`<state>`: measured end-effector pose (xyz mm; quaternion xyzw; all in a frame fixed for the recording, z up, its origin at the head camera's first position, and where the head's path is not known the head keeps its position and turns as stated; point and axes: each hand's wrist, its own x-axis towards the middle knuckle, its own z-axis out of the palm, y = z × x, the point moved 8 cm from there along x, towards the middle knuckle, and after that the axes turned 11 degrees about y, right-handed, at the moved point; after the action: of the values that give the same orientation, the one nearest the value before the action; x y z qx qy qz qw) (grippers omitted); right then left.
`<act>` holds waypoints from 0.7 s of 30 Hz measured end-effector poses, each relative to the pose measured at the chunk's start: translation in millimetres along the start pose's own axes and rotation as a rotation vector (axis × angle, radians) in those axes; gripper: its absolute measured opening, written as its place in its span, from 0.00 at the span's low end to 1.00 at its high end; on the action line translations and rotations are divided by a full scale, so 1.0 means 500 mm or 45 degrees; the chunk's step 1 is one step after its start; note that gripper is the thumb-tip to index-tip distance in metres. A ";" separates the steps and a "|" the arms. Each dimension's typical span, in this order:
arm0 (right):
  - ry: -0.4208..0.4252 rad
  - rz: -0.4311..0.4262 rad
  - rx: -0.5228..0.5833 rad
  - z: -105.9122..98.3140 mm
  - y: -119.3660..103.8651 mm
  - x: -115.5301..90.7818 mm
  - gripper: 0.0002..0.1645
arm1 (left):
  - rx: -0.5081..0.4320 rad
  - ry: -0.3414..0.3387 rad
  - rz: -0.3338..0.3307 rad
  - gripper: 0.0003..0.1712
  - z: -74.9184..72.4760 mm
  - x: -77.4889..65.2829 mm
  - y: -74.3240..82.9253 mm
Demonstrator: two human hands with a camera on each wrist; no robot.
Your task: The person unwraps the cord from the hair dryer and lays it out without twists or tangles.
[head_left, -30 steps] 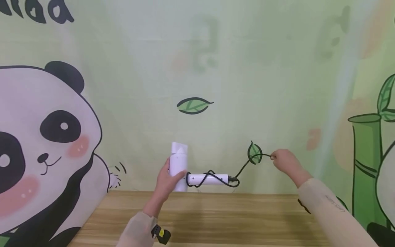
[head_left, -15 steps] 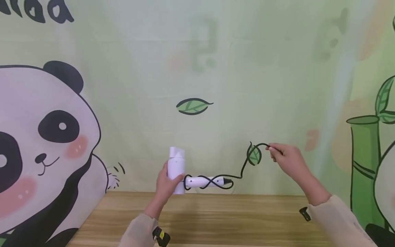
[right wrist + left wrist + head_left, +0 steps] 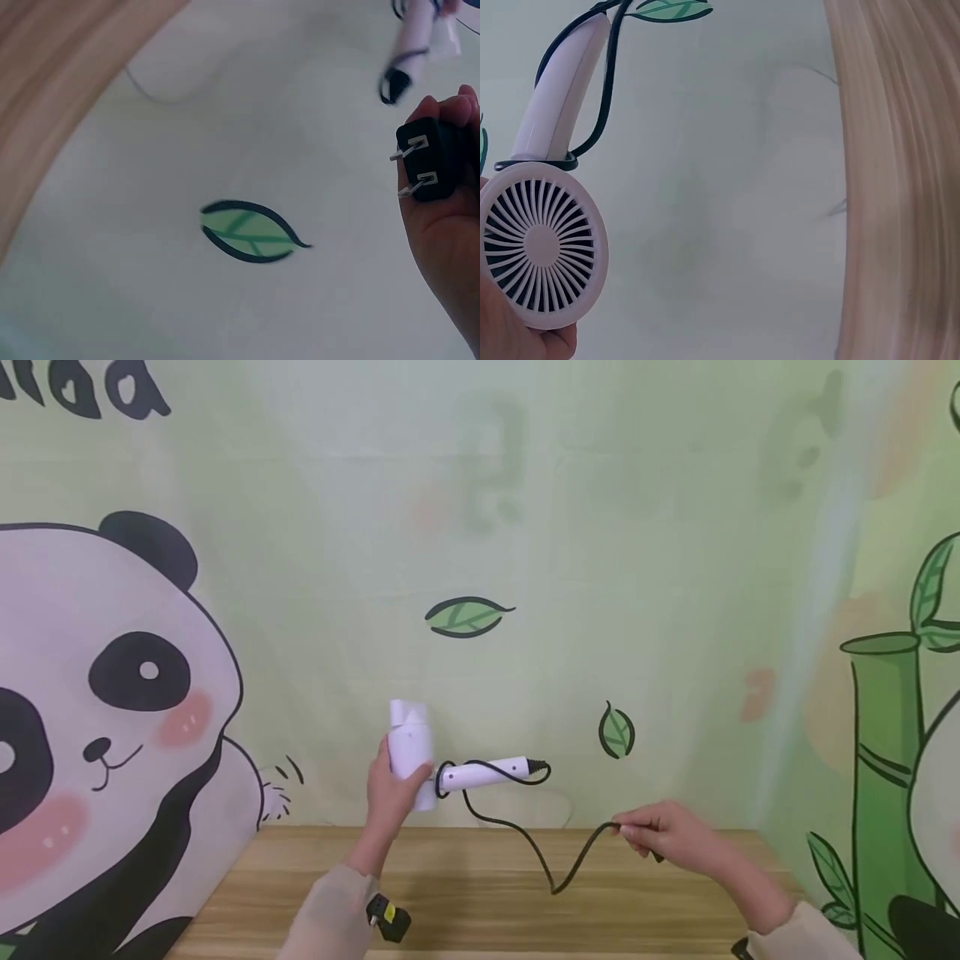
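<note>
My left hand [image 3: 392,789] grips the barrel of a white hair dryer [image 3: 411,747], thumb across its front, above the table's back edge. The dryer's round slotted grille [image 3: 543,246] faces the left wrist camera. Its handle [image 3: 487,773] points right and tilts slightly up. A black cord [image 3: 525,835] loops round the handle, then sags in a V toward my right hand [image 3: 678,837]. That hand pinches the cord near its end. In the right wrist view the black two-pin plug [image 3: 429,159] sits in the palm side of the hand, prongs pointing outward.
A wood-grain table [image 3: 450,893] lies below both hands. Behind it hangs a pale green backdrop [image 3: 337,568] printed with a panda, leaves and bamboo. A small black device [image 3: 388,918] is worn at the left wrist.
My right hand has moved down from beside the printed leaf to table-edge height, and a turn of cord has come off the handle. The dryer has shifted slightly left, its handle tilting up.
</note>
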<state>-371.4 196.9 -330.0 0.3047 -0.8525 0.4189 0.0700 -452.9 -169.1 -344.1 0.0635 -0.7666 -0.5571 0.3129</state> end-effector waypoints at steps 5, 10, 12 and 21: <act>-0.096 0.023 0.039 0.057 0.036 -0.017 0.16 | -0.028 -0.036 -0.023 0.51 -0.005 0.005 0.016; -0.110 0.151 -0.019 0.103 0.079 -0.023 0.12 | -0.032 -0.054 -0.020 0.50 -0.009 0.004 0.032; -0.106 0.192 -0.075 0.117 0.097 -0.024 0.11 | -0.020 -0.071 -0.026 0.50 -0.010 0.000 0.037; 0.014 0.229 -0.230 0.141 0.166 0.009 0.09 | -0.088 -0.180 -0.099 0.51 -0.005 -0.033 0.073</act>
<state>-413.5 180.1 -429.1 0.2172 -0.9103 0.3465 0.0638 -429.3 -150.2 -317.8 0.0428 -0.7641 -0.5980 0.2380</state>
